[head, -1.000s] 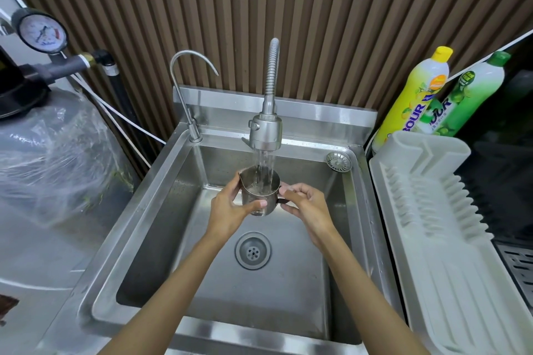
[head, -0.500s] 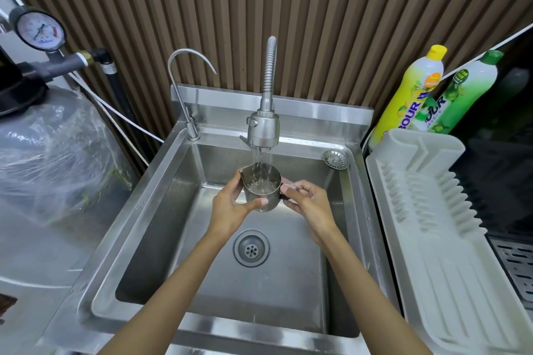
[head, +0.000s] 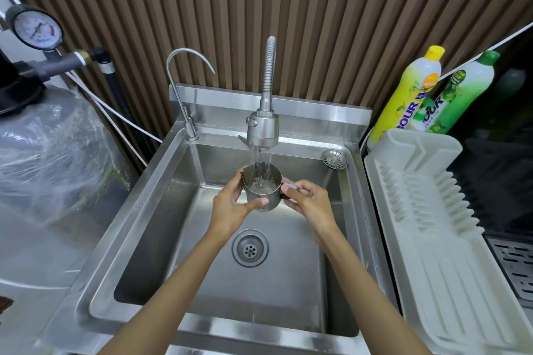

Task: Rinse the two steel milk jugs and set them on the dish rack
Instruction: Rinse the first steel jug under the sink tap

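Observation:
One steel milk jug [head: 264,192] is held upright over the steel sink [head: 161,199], right under the flexible tap [head: 263,127], and water streams into it. My left hand [head: 230,204] wraps the jug's body from the left, thumb across its front. My right hand [head: 308,199] grips the handle on the jug's right side. A second jug is not in view. The white plastic dish rack [head: 427,228] lies to the right of the sink with nothing on it.
A thin gooseneck tap [head: 184,89] stands at the sink's back left corner. Yellow [head: 403,101] and green [head: 458,92] dish soap bottles stand behind the rack. A plastic-wrapped tank [head: 49,153] with a pressure gauge [head: 36,29] sits left. The drain [head: 250,248] lies below the jug.
Both hands keep the jug under the running water in almost the same spot; the water level inside looks a little higher. The camera has shifted slightly.

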